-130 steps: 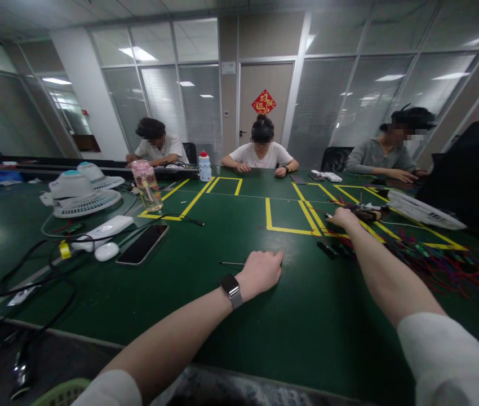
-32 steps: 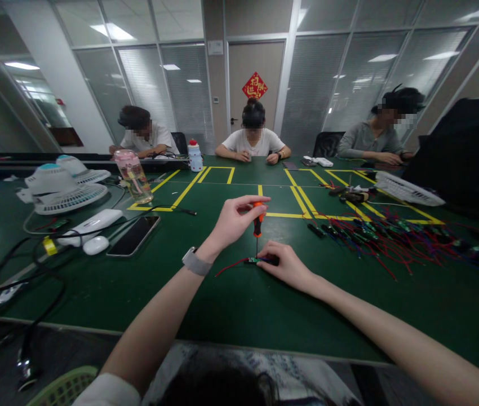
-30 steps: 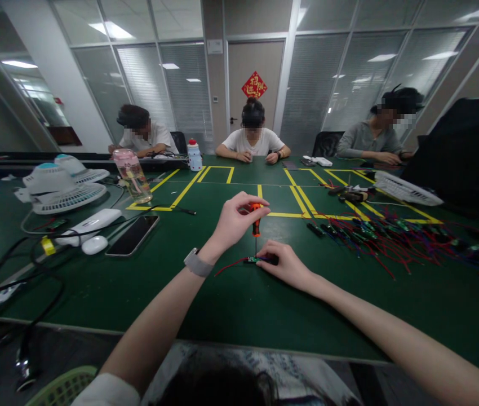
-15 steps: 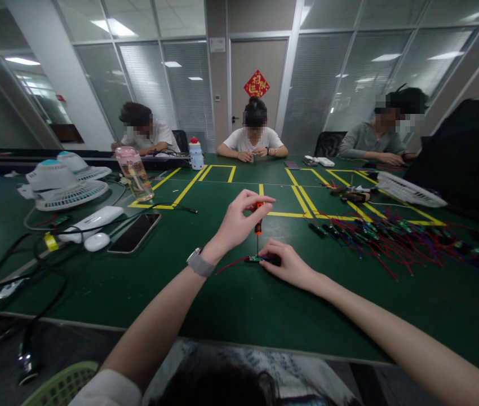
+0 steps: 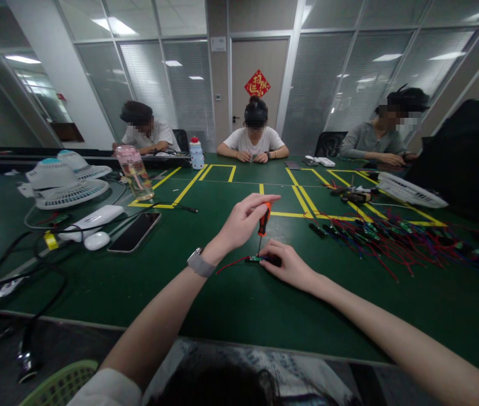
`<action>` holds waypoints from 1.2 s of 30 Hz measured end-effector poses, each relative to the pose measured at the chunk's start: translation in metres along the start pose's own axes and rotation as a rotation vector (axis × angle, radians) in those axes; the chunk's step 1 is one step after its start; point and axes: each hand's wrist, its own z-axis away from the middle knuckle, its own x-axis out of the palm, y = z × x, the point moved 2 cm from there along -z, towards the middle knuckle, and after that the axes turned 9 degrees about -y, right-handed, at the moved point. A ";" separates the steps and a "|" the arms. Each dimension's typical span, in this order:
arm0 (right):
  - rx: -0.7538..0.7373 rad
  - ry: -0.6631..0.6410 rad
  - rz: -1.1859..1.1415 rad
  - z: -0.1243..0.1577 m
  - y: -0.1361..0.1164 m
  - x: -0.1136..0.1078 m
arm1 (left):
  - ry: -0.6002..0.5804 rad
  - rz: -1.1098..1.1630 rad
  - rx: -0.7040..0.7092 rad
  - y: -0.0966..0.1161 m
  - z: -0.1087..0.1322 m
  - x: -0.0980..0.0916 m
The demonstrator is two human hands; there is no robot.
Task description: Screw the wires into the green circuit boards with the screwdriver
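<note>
Screwdriver (image 5: 264, 220) handle now leans over to the right, upright half a second ago; left hand (image 5: 244, 221) has shifted slightly right with it. Left hand: thumb and fingers pinching the orange-and-black handle, fingertips reaching out over its top. Grey-strapped watch (image 5: 199, 263) on that wrist. Shaft runs down to the small green circuit board (image 5: 254, 259), lying on the table (image 5: 222, 316) in front of the person; whether the tip touches, cannot tell. Right hand (image 5: 287, 265) as before, low on the table, thumb and fingers pinching the right end of the board; a dark part between them, unclear. Red wire (image 5: 231, 265) trails left from the board. Further right, a loose heap of similar boards and wires (image 5: 375, 234), red and blue; behind it, dark hand tools (image 5: 351, 195) near strips of yellow tape (image 5: 288, 214). Left side: phone (image 5: 135, 232) lying flat, small white case (image 5: 97, 241) beside it, black cable (image 5: 60, 270) in loops, then a pink-lidded bottle (image 5: 135, 172) and white fans (image 5: 51, 183). Blue bottle (image 5: 196, 155) farther back. Across the table, three seated co-workers (image 5: 253, 138), heads bent or turned; behind the middle one, a door (image 5: 260, 53) with a red diamond sign (image 5: 257, 83).
</note>
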 end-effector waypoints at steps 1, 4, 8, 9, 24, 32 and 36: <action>0.003 -0.002 0.000 0.000 0.000 0.000 | -0.011 0.033 -0.008 0.001 0.000 0.001; 0.007 -0.007 0.000 0.000 -0.001 -0.001 | 0.021 0.020 -0.015 0.003 0.001 0.003; 0.008 -0.007 0.003 -0.001 -0.002 -0.001 | 0.070 -0.204 0.075 0.007 0.002 0.003; 0.009 -0.007 0.004 -0.001 -0.002 -0.001 | 0.051 -0.209 0.085 0.007 0.003 0.003; 0.001 -0.010 0.019 0.000 -0.001 -0.001 | -0.001 -0.033 0.034 0.006 0.003 0.006; 0.009 -0.009 0.018 -0.001 -0.001 -0.001 | 0.033 -0.115 0.081 0.007 0.003 0.007; 0.004 -0.011 0.014 -0.002 -0.001 -0.001 | 0.058 -0.027 0.028 0.006 0.002 0.007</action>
